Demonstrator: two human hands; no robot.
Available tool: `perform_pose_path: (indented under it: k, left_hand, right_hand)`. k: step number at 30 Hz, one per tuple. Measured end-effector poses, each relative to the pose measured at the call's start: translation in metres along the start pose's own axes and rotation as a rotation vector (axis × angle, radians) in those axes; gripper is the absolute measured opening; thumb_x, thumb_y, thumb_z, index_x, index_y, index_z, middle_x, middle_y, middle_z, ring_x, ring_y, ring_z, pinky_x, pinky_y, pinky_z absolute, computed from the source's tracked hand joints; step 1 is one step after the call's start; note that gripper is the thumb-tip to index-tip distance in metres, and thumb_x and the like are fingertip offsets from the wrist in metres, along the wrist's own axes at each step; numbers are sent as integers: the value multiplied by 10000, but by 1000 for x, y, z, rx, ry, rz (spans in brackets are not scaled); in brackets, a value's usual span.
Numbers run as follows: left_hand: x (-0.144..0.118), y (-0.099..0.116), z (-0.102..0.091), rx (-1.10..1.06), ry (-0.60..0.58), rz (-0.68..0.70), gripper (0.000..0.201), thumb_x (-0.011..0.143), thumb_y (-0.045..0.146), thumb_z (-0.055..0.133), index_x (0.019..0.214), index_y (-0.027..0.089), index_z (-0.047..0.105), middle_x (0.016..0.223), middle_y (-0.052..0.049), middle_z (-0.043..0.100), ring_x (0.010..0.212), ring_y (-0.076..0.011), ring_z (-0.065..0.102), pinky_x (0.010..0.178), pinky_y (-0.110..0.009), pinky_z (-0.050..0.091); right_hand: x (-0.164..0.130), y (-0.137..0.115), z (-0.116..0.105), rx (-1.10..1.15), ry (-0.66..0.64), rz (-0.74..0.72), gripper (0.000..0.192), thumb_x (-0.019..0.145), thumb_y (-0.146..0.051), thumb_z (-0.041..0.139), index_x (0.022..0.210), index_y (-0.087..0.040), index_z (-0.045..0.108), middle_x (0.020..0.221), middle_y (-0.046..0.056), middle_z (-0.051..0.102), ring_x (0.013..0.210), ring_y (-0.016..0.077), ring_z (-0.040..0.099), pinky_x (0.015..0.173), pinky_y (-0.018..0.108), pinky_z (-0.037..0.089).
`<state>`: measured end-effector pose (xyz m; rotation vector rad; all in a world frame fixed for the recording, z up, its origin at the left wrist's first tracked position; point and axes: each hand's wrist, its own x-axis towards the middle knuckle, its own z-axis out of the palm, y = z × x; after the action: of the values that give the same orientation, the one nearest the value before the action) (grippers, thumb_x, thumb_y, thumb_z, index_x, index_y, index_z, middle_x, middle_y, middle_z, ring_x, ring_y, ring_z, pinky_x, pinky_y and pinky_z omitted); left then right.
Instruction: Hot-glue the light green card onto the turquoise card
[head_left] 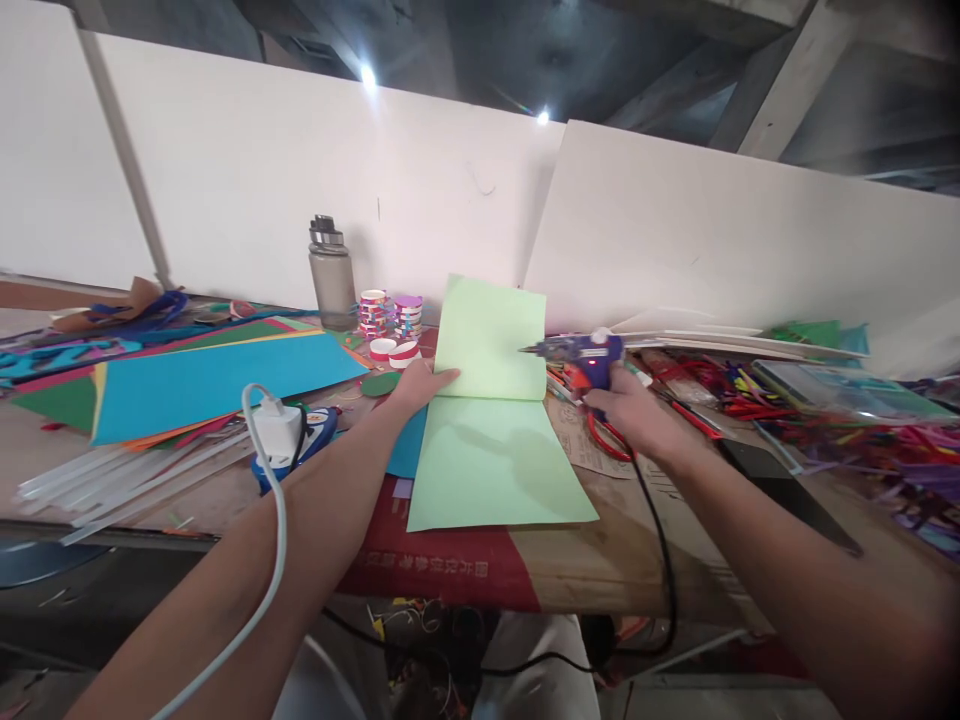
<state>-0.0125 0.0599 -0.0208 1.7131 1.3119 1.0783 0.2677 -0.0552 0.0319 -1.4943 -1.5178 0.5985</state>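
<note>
A light green sheet of paper (491, 440) lies on the table, its far half folded upward. My left hand (421, 385) holds the sheet's left edge at the fold, fingers pinching the raised flap. My right hand (626, 405) grips a purple hot glue gun (589, 358) just right of the sheet, with its nozzle pointing left over the raised flap. A black cord (660, 540) runs from the gun down over the table's front edge.
Blue, green and orange sheets (202, 385) lie at left beside clear glue sticks (120, 485), a white plug (277, 432) and cable. A grey bottle (331, 272) and tape rolls (390, 320) stand at the back. Coloured sticks (757, 395) clutter the right. White boards (675, 230) form the wall.
</note>
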Motion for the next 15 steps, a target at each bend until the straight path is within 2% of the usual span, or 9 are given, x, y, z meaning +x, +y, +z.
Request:
perform_pose_path:
  k: [3, 6, 8, 11, 15]
  left_hand:
    - [1, -4, 0, -49, -4, -12, 400, 621, 460, 715, 852, 135, 738, 887, -91, 740, 851, -296, 683, 736, -352, 543]
    - [2, -8, 2, -88, 10, 26, 438, 624, 481, 708, 890, 134, 738, 909, -96, 738, 859, -294, 681, 746, -364, 544]
    - [2, -9, 3, -111, 6, 34, 436, 637, 485, 696, 898, 138, 736, 910, -93, 738, 852, -290, 681, 745, -368, 545]
    - [2, -7, 4, -97, -3, 23, 404, 660, 464, 681, 892, 138, 736, 904, -87, 739, 844, -290, 680, 741, -362, 545]
    - [2, -2, 6, 107, 65, 93, 353, 708, 441, 644, 878, 146, 735, 891, -73, 740, 879, -290, 672, 785, -355, 531]
  right_hand:
    - [0, -18, 42, 179, -236, -52, 291, 656, -191, 558, 939, -205, 490, 926, 32, 638, 718, 148, 613, 622, 278, 518]
    - [5, -5, 62, 155, -337, -76, 260, 693, -233, 582, 932, -200, 488, 859, 15, 631, 659, 128, 587, 610, 271, 490]
    - [8, 10, 64, 94, -341, -95, 212, 735, -270, 569, 918, -200, 489, 780, -6, 609, 616, 121, 554, 599, 270, 468]
    - [9, 26, 57, -8, -327, -124, 201, 773, -304, 550, 940, -206, 495, 772, -13, 588, 597, 122, 517, 581, 271, 443]
    - [10, 27, 46, -113, -347, -128, 240, 804, -336, 529, 1004, -206, 503, 852, 14, 588, 614, 132, 518, 574, 272, 443]
